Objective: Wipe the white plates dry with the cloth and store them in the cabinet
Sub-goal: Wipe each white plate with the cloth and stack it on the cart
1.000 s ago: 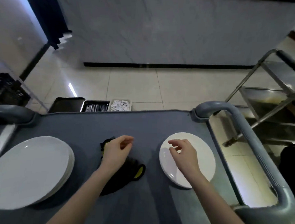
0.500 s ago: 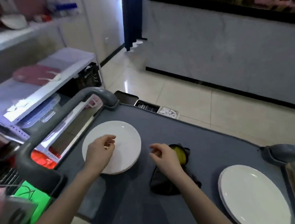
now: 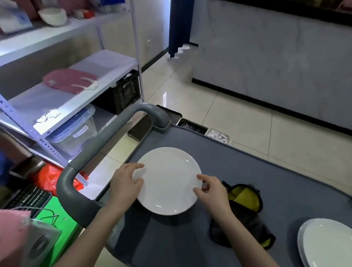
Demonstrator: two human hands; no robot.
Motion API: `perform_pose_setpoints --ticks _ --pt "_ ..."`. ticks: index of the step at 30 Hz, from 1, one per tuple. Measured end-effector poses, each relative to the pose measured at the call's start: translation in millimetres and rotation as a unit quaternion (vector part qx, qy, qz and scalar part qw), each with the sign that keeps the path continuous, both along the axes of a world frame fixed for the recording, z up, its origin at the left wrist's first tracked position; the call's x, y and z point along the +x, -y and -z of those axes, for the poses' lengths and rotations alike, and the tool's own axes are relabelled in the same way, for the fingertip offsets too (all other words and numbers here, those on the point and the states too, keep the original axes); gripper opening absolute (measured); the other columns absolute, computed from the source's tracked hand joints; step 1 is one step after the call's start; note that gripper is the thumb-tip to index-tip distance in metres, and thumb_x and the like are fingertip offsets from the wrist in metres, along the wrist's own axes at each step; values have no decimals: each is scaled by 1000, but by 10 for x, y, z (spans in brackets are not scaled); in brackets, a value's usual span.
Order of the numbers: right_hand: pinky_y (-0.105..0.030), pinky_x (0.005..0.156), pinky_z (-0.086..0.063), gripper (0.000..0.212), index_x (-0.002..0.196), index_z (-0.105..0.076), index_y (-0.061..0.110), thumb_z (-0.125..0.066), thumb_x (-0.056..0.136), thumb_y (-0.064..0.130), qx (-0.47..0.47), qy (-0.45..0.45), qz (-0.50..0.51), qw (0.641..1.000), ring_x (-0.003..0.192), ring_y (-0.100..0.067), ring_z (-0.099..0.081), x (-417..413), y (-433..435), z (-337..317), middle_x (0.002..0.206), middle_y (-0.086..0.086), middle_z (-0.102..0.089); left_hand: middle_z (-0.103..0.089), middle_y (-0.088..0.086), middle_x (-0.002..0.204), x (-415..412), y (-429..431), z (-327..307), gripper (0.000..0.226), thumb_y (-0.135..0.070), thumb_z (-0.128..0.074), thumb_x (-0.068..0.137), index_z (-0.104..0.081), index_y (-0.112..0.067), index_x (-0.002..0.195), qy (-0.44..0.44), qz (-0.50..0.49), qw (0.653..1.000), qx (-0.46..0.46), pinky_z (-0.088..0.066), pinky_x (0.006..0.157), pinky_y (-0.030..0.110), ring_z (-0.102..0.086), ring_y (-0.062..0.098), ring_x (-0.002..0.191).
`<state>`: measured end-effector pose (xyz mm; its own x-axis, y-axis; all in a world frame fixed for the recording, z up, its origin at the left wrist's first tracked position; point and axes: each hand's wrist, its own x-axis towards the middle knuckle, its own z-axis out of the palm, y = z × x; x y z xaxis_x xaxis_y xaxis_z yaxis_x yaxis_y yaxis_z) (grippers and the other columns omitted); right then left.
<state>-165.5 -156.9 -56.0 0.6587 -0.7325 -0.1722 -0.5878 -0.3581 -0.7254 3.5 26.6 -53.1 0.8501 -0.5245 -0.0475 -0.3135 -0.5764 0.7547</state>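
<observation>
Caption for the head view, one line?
Left hand and right hand grip a plate's opposite edges at the cart; cloth lies beside it.

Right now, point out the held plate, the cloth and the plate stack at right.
held plate (image 3: 169, 183): head view, bare centre of its face.
cloth (image 3: 241, 197): head view, yellow inner fold.
plate stack (image 3: 333, 249): head view, top plate's face.

Grey cart top (image 3: 186, 244), plates and cloth
A white plate (image 3: 169, 181) at frame centre, a dark cloth (image 3: 248, 221) with yellow lining just right of it, a plate stack (image 3: 331, 251) at the lower right edge
</observation>
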Motion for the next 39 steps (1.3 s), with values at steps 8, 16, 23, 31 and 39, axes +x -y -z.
perform_pose_setpoints --ticks 8,16,23,31,39 --pt "-15 75 -46 45 122 -63 20 -68 78 11 46 30 48 997 80 -3 -61 1 -46 -4 107 9 -58 -61 -28 97 41 4 -54 43 -2 -71 74 -69 -34 102 -40 -28 997 -56 -53 84 35 -62 12 91" --pt "-6 68 -46 47 122 -62 21 -66 78 3 99 96 79 987 84 0 -62 -133 -36 4 113 8 -60 -69 -17 99 66 58 -120 43 -2 -75 74 -71 -36 100 -126 -51 984 -115 -52 85 27 -65 3 95" --pt "-40 69 -60 50 117 -59 36 -52 86 -3 190 219 101 952 89 -26 -64 -334 70 -175 127 11 -47 -70 -13 101 -70 309 -232 40 -1 -75 75 -72 -33 100 -161 -34 973 -164 -50 79 24 -64 5 95" --pt "-38 62 -57 51 111 -66 29 -50 86 -12 309 287 173 890 98 -31 -63 -819 342 -287 116 -7 -59 -72 -13 94 -406 590 -207 38 4 -73 77 -74 -30 93 -242 0 947 -212 -47 68 10 -62 9 85" --pt "-41 64 -58 47 107 -69 27 -50 88 -12 324 318 216 865 76 -14 -69 -1217 532 -279 95 9 -69 -70 1 110 -912 887 -150 37 0 -61 91 -74 -31 105 -385 94 895 -205 -59 68 32 -71 13 90"
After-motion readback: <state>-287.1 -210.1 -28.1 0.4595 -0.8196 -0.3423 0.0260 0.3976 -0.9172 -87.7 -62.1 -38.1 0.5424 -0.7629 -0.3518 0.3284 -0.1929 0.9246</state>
